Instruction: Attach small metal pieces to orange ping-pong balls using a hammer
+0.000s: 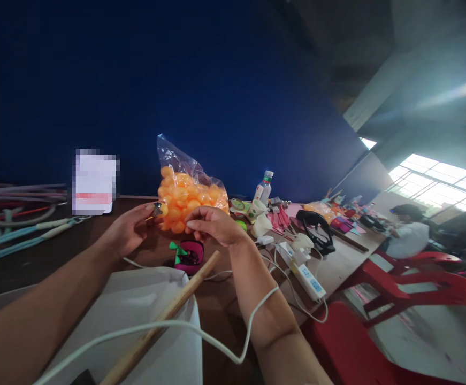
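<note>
My left hand (134, 227) pinches a small orange ball (160, 210) with a dark, shiny patch on its top. To its right, my right hand (212, 224) has its thumb and fingertips pressed together; whatever they hold is too small to make out. Just behind both hands stands a clear plastic bag (184, 190) full of orange balls. Below and between the hands sits a small magenta container (190, 256) with dark bits inside and a green ribbon at its left side.
A wooden stick (164, 315) lies across a white bin (144, 291) in front of me. A white cable (216, 339) loops past my right forearm. Rightward are a bottle (264, 187), a power strip (311, 282) and red chairs (349, 342). Jump ropes (28, 235) lie left. Another person (407, 238) sits far right.
</note>
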`<state>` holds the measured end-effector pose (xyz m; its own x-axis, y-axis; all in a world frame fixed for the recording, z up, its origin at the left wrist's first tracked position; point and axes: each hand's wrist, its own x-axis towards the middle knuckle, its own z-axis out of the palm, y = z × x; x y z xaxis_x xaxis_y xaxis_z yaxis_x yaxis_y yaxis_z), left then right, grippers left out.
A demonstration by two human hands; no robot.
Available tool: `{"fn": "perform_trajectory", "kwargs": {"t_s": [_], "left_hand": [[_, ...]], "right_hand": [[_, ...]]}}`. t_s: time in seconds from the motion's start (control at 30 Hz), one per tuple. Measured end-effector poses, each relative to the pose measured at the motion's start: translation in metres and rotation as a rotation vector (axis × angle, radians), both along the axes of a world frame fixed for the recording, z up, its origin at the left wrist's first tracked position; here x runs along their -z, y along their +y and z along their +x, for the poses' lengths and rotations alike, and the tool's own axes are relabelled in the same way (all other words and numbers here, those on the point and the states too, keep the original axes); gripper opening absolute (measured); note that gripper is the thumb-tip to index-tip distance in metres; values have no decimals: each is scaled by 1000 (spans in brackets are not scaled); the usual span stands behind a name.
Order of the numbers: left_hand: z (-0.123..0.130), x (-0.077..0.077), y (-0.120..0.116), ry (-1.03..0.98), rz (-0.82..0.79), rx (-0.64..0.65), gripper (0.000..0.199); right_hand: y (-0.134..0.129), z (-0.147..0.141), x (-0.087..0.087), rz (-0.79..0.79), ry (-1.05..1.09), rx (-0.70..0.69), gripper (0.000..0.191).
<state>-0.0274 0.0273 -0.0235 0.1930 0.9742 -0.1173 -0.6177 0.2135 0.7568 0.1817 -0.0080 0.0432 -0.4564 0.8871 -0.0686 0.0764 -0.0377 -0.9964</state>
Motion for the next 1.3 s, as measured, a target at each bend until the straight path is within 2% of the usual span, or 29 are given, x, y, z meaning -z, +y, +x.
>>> {"fn": "perform_trajectory", "kwargs": {"t_s": [0.17, 0.3, 0.47, 0.63, 0.77, 1.1, 1.3], "left_hand": [[3, -1, -4, -27, 57, 34, 27], [4, 0, -6, -19, 123, 137, 30], [5, 2, -7, 13, 211, 223, 30], [7, 8, -3, 16, 210, 215, 33], [8, 6, -4, 38, 176, 199, 33], [10, 6, -5, -14, 250, 290, 21], [11, 9, -3, -30, 231, 280, 19]], "right_hand": [[-2, -12, 5, 5, 141, 90, 28], [-2, -23, 11, 37, 203, 156, 30], [-2, -30, 17, 17, 222, 170, 32], [0, -33, 23, 10, 223, 194, 31], [0, -35, 25, 6, 232, 209, 32], [4, -36, 30, 18, 247, 237, 32], [5, -37, 31, 30, 229, 251, 34]]}}
